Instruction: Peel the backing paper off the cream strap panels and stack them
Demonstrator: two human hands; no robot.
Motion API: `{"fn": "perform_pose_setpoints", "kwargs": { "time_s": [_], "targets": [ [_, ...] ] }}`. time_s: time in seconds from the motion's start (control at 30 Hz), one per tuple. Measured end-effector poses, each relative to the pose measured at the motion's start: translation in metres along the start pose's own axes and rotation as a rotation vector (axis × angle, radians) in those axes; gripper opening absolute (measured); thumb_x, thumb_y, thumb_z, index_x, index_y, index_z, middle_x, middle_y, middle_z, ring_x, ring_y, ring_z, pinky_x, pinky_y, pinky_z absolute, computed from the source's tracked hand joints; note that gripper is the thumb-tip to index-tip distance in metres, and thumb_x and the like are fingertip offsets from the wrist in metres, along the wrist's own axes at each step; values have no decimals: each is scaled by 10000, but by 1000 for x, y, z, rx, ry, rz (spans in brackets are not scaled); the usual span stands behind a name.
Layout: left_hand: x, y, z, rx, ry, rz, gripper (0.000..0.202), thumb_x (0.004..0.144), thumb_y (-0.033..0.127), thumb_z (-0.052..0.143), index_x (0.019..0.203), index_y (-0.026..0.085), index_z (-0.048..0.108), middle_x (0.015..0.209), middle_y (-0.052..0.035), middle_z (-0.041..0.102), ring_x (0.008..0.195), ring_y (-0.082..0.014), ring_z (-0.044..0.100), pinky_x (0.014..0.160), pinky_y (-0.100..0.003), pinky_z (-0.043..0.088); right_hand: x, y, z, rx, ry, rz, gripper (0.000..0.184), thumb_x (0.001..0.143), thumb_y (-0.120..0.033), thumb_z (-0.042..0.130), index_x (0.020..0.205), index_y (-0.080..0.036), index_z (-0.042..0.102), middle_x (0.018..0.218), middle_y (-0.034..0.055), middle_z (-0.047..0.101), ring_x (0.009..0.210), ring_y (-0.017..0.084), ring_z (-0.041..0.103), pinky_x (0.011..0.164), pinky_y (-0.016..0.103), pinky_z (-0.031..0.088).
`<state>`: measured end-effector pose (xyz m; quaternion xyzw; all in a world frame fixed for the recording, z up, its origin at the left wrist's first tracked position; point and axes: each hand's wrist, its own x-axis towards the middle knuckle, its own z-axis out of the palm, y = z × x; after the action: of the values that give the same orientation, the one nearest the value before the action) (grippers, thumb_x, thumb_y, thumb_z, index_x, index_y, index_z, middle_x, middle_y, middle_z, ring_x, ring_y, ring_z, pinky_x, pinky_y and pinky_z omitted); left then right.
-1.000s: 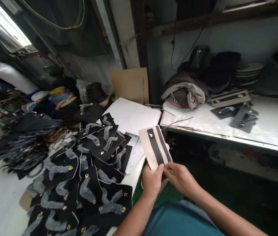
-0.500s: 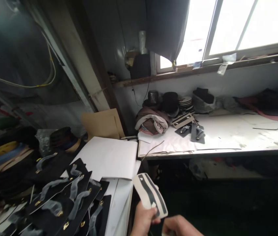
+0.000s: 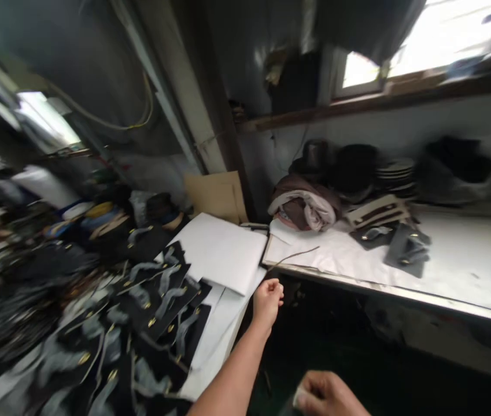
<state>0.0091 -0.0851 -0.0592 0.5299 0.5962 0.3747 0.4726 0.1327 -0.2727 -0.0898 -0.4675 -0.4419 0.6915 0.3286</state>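
Note:
My left hand (image 3: 268, 300) is stretched forward over the gap beside the left table, fingers curled together. A thin brown strip (image 3: 295, 254) lies over the edge of the right table, its near end just above those fingers; whether they touch cannot be told. At the bottom, my right hand (image 3: 329, 394) is closed, with a blurred pale bit at its thumb that I cannot make out. To the left lies a heap of black panels (image 3: 171, 312) bearing plastic-wrapped straps with gold-coloured fittings. The pale panel with dark stripes seen earlier is out of sight.
White sheets (image 3: 223, 248) lie on the left table's corner, with brown cardboard (image 3: 217, 196) behind. On the right table (image 3: 466, 248) are a rolled cloth bundle (image 3: 303, 205), a striped pale piece (image 3: 377, 212) and black panels (image 3: 408, 251) with straps. The table edge (image 3: 358, 283) borders a dark floor gap.
My view has swung left. My left hand has left the pale striped panel, which has gone from view, and reached forward near the strip. My right hand stays low and closed.

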Motion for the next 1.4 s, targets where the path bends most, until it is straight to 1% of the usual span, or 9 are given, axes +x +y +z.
{"fn": "perform_pose_setpoints", "kwargs": {
  "time_s": [0.1, 0.2, 0.33, 0.47, 0.57, 0.7, 0.93, 1.17, 1.4],
  "targets": [
    [-59, -69, -52, 90, 158, -110, 222, 856, 251, 652, 1031, 131, 716, 833, -80, 723, 665, -177, 686, 578, -281, 556, 3, -8, -12, -126, -60, -10, 492, 882, -633, 634, 734, -164, 645, 664, 7, 636, 625, 140, 514, 609, 254, 392],
    [-120, -112, -110, 195, 370, -162, 143, 817, 172, 660, 935, 163, 741, 834, -63, 738, 760, -202, 701, 759, -349, 580, 19, -17, -10, -290, -125, 38, 564, 869, -701, 607, 672, -174, 601, 638, -1, 593, 619, 140, 472, 598, 253, 371],
    [-183, -137, -183, 350, 646, -201, 158, 835, 164, 648, 964, 202, 732, 1009, -83, 725, 964, -249, 682, 970, -436, 524, 38, -33, 13, -391, -264, 76, 551, 885, -716, 588, 772, -184, 673, 683, 1, 595, 658, 164, 512, 621, 256, 409],
    [-211, -147, -230, 489, 790, -196, 317, 844, 197, 663, 1158, 234, 684, 1238, -94, 648, 1248, -290, 575, 1116, -464, 433, 44, -63, 42, -377, -423, 128, 488, 918, -673, 579, 1110, -245, 717, 933, 30, 707, 912, 250, 639, 808, 271, 511],
    [-215, -153, -255, 632, 890, -187, 410, 870, 260, 662, 1274, 211, 607, 1277, -114, 622, 1271, -294, 552, 1101, -449, 451, 48, -81, 63, -359, -493, 157, 483, 922, -670, 566, 1158, -272, 705, 1066, 40, 729, 1090, 301, 642, 959, 302, 513],
    [-209, -152, -300, 778, 1000, -168, 487, 908, 343, 644, 1353, 178, 535, 1345, -155, 588, 1303, -305, 521, 1115, -452, 432, 63, -73, 90, -385, -488, 196, 526, 905, -714, 553, 940, -222, 736, 924, 56, 722, 912, 279, 660, 814, 302, 543],
    [-162, -133, -390, 1111, 826, -232, 720, 824, 510, 752, 1428, 197, 515, 1562, -160, 436, 1427, -360, 389, 1149, -496, 341, 89, -41, 141, -444, -305, 116, 529, 809, -722, 663, 703, -205, 697, 705, 35, 669, 700, 210, 591, 648, 268, 471],
    [-124, -134, -410, 1172, 743, -339, 716, 819, 536, 743, 1404, 174, 547, 1401, -186, 533, 1245, -372, 507, 991, -487, 448, 96, -61, 172, -533, -263, 48, 584, 828, -765, 592, 668, -207, 658, 691, 37, 684, 689, 206, 586, 660, 276, 457],
    [-122, -124, -422, 1164, 731, -359, 426, 833, 298, 673, 1236, 165, 640, 1158, -145, 624, 1117, -324, 583, 830, -380, 509, 104, -81, 195, -431, -263, -29, 571, 865, -762, 539, 700, -217, 570, 659, 9, 586, 647, 192, 562, 641, 283, 451]
  ]
}}
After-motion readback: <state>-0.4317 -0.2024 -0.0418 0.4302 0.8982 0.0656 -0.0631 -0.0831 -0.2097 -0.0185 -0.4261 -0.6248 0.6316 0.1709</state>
